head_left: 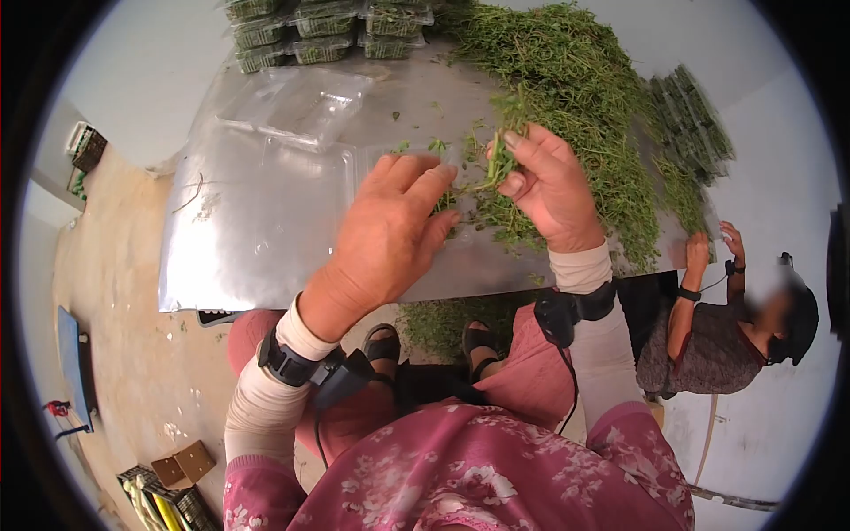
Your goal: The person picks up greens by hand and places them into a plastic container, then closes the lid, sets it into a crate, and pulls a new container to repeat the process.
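My right hand (553, 181) pinches a small bunch of green herb sprigs (503, 165) between thumb and fingers, raised above the metal table. To its left, my left hand (385, 221) reaches palm down over a clear plastic container (351, 164), mostly hidden beneath it. The left thumb and fingers are apart, with some loose green sprigs (444, 203) showing between them; its fingertips are partly hidden. A large heap of the same leafy stems (575, 97) lies just beyond and right of my right hand.
Empty clear clamshell boxes (310, 104) lie at the back left of the metal table (239, 221). Stacked filled boxes (323, 31) stand behind them, more boxes (691, 119) at right. A co-worker (717, 341) has hands at the right edge. A crate (168, 500) sits on the floor.
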`<state>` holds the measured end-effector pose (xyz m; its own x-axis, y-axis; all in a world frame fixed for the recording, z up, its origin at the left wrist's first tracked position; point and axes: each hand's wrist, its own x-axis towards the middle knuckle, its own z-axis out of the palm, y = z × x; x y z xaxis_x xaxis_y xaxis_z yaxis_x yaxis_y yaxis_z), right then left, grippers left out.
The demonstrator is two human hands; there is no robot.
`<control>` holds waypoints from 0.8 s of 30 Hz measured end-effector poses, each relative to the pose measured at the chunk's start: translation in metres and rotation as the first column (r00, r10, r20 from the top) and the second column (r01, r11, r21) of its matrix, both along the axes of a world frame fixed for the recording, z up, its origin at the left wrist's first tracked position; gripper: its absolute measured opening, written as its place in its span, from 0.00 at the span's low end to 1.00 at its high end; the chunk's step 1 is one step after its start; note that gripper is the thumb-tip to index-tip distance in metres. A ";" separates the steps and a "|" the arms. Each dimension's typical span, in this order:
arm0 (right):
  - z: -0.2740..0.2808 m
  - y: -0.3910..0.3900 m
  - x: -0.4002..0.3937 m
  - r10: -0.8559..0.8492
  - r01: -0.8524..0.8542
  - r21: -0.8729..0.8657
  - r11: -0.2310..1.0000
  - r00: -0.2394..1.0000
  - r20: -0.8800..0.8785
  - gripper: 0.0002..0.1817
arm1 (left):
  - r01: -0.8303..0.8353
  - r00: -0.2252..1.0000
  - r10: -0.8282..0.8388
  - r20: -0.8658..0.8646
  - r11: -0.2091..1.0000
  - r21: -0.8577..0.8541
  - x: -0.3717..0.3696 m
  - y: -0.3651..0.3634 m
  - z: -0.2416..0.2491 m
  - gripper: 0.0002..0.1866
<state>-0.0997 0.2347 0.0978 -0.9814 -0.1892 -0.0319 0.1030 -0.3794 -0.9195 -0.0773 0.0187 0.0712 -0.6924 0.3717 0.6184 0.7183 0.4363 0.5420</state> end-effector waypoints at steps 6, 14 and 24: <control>-0.003 -0.015 0.005 0.022 -0.022 0.000 1.000 1.000 0.005 0.06 | 0.076 0.997 -0.076 0.008 0.997 -0.006 -0.012 -0.006 -0.010 0.11; -0.008 -0.012 0.002 -0.047 0.047 0.066 0.997 0.999 -0.010 0.05 | -0.164 0.972 0.115 -0.207 0.958 -0.236 -0.020 -0.025 -0.003 0.10; -0.022 -0.022 0.002 -0.054 0.052 0.468 0.882 0.999 -0.010 0.10 | -0.305 0.943 0.224 -0.247 0.879 -0.366 -0.024 -0.027 -0.007 0.24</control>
